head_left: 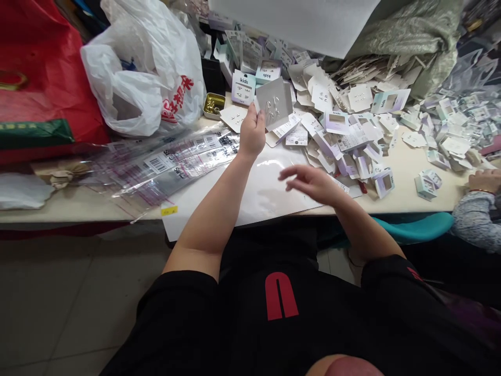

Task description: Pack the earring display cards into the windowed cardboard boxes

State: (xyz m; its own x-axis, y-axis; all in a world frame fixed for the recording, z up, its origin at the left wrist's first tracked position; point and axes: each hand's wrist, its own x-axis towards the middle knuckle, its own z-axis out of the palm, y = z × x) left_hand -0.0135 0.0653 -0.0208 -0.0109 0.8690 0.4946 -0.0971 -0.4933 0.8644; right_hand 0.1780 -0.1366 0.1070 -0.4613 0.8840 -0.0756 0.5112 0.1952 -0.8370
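Note:
Raised over the table's middle, my left hand [252, 131] grips a grey-white earring card [275, 104] by its lower left edge, with several small pieces showing on its face. To the right and lower, my right hand [309, 183] hovers above the white sheet [262, 193], fingers apart and nothing in them. Just behind the held card stands a small box marked "kids" [243, 87]. Right of it lies a heap of loose cards and small purple and green boxes [336, 122].
Clear plastic bags [168, 162] lie left of the sheet, near a small gold tin [214, 104]. A white carrier bag [144, 68] and a red bag [43, 73] stand at the left. At the right edge, another person's hand [485, 180] rests by a small box pair [428, 184].

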